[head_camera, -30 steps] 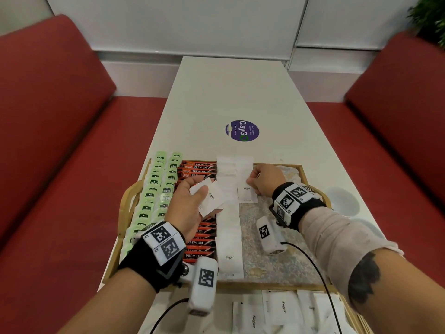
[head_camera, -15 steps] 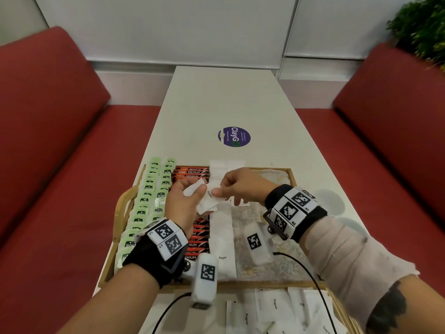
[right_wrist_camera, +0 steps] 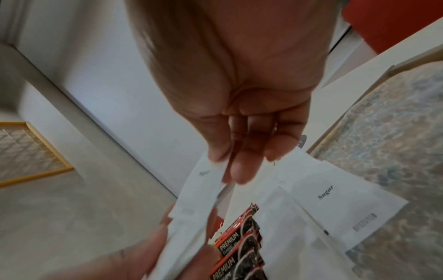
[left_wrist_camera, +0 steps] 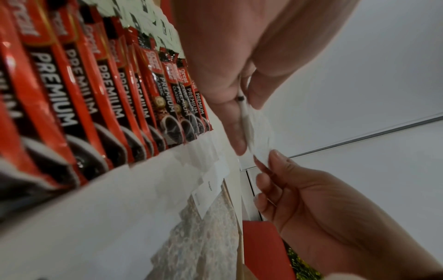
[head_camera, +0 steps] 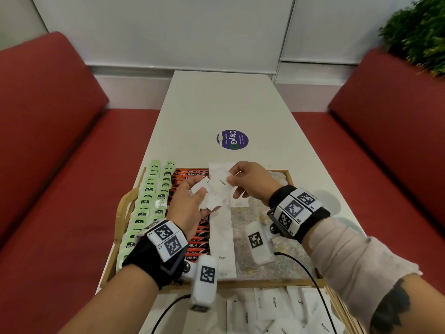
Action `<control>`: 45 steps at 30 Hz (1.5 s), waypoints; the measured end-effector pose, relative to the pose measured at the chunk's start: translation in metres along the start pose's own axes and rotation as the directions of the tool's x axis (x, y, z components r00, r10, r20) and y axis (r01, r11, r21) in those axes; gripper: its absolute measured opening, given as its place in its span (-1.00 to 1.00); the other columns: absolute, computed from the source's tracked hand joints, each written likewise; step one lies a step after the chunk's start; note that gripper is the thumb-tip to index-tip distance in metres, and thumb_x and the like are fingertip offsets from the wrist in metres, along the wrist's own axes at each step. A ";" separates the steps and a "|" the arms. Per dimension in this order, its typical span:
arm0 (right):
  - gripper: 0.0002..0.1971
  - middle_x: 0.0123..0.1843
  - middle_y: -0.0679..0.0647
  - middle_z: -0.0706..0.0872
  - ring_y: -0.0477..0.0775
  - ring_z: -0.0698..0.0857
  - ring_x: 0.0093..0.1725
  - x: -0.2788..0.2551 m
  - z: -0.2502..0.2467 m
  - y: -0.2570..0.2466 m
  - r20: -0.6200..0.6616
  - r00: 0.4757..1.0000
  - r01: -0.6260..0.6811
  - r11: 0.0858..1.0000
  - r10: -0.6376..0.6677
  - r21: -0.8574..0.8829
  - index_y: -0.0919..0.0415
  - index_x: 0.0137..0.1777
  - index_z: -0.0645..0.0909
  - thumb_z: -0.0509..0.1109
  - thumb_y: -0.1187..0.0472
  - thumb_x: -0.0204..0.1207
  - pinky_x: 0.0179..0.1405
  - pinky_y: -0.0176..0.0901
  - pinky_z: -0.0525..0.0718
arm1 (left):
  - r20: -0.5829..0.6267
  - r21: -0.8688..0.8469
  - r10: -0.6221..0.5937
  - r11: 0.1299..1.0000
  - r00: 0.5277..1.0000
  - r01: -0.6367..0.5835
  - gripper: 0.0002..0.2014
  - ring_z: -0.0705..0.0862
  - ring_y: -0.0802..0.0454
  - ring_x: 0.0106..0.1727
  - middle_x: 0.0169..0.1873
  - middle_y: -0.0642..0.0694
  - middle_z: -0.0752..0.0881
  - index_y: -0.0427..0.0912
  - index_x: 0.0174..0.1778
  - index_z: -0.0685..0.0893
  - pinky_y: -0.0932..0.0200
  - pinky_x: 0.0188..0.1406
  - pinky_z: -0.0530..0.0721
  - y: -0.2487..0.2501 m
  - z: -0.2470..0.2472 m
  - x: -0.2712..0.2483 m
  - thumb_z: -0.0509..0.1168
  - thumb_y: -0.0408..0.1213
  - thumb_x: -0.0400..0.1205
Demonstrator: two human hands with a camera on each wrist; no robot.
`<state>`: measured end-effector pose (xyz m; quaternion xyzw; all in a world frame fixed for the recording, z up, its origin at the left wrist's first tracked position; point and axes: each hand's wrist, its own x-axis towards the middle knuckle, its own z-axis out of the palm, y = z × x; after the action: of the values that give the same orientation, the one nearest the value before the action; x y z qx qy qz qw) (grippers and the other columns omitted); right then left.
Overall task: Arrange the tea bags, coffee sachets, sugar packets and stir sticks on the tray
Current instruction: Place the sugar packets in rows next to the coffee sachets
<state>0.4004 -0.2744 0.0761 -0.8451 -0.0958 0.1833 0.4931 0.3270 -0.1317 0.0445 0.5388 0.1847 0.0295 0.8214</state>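
Note:
My left hand (head_camera: 192,198) holds a small stack of white sugar packets (head_camera: 213,200) above the wooden tray (head_camera: 240,283). My right hand (head_camera: 243,180) pinches the top sugar packet (head_camera: 221,183) of that stack at its far edge. On the tray lie two columns of green tea bags (head_camera: 149,198), a column of red coffee sachets (head_camera: 192,247) and a column of sugar packets (head_camera: 222,239). The left wrist view shows the left hand (left_wrist_camera: 239,85) gripping the packets edge-on (left_wrist_camera: 249,128). In the right wrist view the right hand's fingertips (right_wrist_camera: 239,170) hold a packet (right_wrist_camera: 203,189). No stir sticks show.
Loose sugar packets (head_camera: 277,307) lie heaped on the table in front of the tray. The tray's right part (head_camera: 260,213) shows bare patterned floor. A purple sticker (head_camera: 232,139) sits on the white table beyond. Red benches flank the table; a plant (head_camera: 419,32) stands back right.
My right hand came left from the sugar column on the tray to the stack in my left hand and now pinches its top packet. The left hand stayed roughly where it was.

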 end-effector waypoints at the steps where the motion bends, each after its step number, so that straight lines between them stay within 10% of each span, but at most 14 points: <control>1: -0.87 -0.32 0.05 0.67 -0.03 0.66 -0.49 0.001 -0.002 0.001 -0.053 0.999 0.003 1.000 -0.002 0.018 0.16 -0.17 0.52 0.31 0.34 0.61 -0.51 -0.26 0.53 | -0.001 0.000 0.007 1.000 1.000 -0.007 -0.76 0.66 -0.11 0.14 0.22 -0.18 0.62 -0.08 0.08 0.51 0.03 -0.21 0.79 0.000 -0.001 0.000 0.07 -0.52 0.72; 11: -0.87 -0.39 -0.01 0.59 -0.02 0.59 -0.44 0.011 -0.014 0.035 -0.188 0.979 -0.122 0.967 0.080 -0.224 0.18 -0.19 0.54 0.36 0.31 0.59 -0.43 -0.26 0.56 | -0.060 0.000 0.007 1.000 0.998 -0.007 -0.72 0.69 -0.05 0.00 0.11 -0.13 0.63 -0.04 0.05 0.54 0.16 -0.42 0.77 -0.002 -0.017 0.006 0.11 -0.55 0.70; 16: -0.75 -0.35 -0.03 0.60 0.03 0.60 -0.30 0.018 -0.005 0.048 -0.174 0.977 -0.175 0.939 0.128 -0.296 0.10 -0.34 0.51 0.39 0.32 0.55 -0.01 -0.01 0.67 | -0.045 0.019 0.014 1.000 0.999 -0.013 -0.72 0.69 -0.07 0.04 0.15 -0.16 0.63 -0.04 0.07 0.54 0.15 -0.39 0.77 -0.003 -0.020 0.007 0.12 -0.55 0.70; 39: -0.79 -0.25 -0.04 0.59 0.05 0.60 -0.19 0.029 0.000 0.052 -0.165 0.982 -0.155 0.892 0.092 -0.425 0.09 -0.23 0.46 0.48 0.24 0.45 -0.26 -0.21 0.55 | -0.052 0.031 0.018 0.999 0.998 -0.016 -0.72 0.67 0.03 0.00 0.19 -0.15 0.60 -0.07 0.10 0.52 0.24 -0.42 0.75 -0.007 -0.017 0.007 0.10 -0.56 0.70; 45: -0.71 -0.31 -0.06 0.56 -0.01 0.55 -0.25 0.013 0.008 0.048 0.061 0.990 -0.061 0.778 0.127 -0.625 0.07 -0.36 0.45 0.55 0.31 0.27 -0.43 -0.29 0.43 | -0.060 0.043 0.013 0.999 0.998 -0.011 -0.72 0.68 0.06 -0.06 0.18 -0.13 0.61 -0.07 0.10 0.53 0.22 -0.41 0.75 -0.009 -0.016 0.006 0.11 -0.56 0.70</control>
<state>0.4081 -0.2871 0.0278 -0.9537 -0.1329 0.2076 0.1720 0.3258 -0.1196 0.0292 0.5562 0.2069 0.0467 0.8035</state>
